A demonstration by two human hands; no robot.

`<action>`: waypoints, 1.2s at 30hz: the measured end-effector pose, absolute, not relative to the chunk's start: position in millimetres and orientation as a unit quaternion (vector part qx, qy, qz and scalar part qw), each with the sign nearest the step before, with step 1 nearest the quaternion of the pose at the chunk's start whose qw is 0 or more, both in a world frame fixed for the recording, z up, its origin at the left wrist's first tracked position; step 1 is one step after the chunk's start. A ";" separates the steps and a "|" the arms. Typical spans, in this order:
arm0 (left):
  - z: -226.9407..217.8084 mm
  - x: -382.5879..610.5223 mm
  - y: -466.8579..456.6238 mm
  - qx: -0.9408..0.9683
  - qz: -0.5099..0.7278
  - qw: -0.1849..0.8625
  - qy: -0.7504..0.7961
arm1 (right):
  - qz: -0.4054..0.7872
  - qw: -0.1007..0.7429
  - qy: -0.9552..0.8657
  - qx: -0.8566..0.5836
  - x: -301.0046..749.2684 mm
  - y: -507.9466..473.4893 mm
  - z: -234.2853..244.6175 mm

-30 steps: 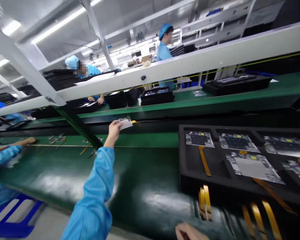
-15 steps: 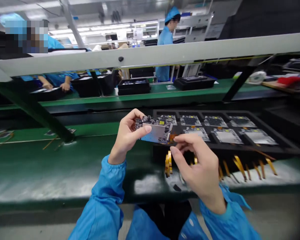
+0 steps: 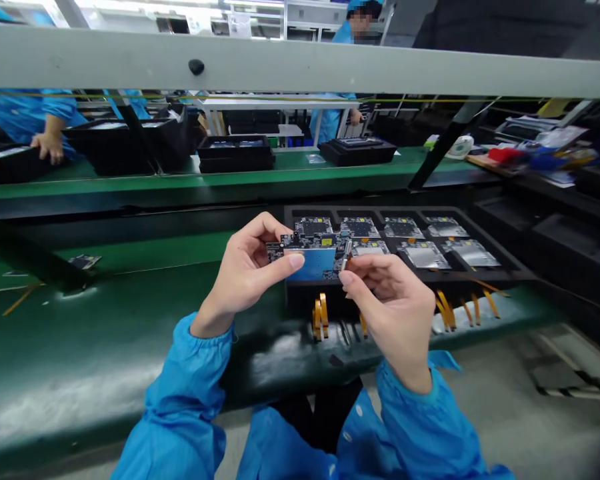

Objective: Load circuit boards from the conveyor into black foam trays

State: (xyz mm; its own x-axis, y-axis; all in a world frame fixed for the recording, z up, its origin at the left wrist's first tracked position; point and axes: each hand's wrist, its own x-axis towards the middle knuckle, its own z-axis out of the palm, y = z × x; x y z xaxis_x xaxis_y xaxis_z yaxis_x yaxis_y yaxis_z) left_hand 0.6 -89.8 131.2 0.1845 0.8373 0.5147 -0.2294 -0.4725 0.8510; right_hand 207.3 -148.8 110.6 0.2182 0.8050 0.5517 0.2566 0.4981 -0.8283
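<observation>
My left hand grips a circuit board by its left end, thumb flat on the blue-reflecting metal shield. At the board's right end, beside a pale connector, the thumb and fingers of my right hand pinch an orange flex cable. Only a short bit of that cable shows; the fingers hide the rest. Behind the hands lies a black foam tray with circuit boards in its pockets. More orange flex cables hang or lie along the bench in front of the tray.
The green bench runs across the view. A slanted dark post rises at left, near a loose board. A white crossbar spans above. Beyond, co-workers in blue stand near black bins on another green bench.
My right fingers have closed in on the board's right end, with the orange cable between them. The left hand keeps its grip on the board. The camera view has tilted down and turned right.
</observation>
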 end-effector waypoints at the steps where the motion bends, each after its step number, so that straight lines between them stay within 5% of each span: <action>1: 130.9 0.3 -89.3 0.623 0.590 0.452 0.243 | 0.221 0.635 -0.588 -0.450 207.2 -148.5 111.5; 20: 123.2 6.9 -82.2 0.673 0.464 0.517 0.253 | 0.453 0.602 -0.520 -0.402 218.3 -129.4 115.6; 36: 121.2 7.5 -78.0 0.689 0.458 0.490 0.275 | 0.442 0.550 -0.583 -0.403 227.4 -131.8 105.7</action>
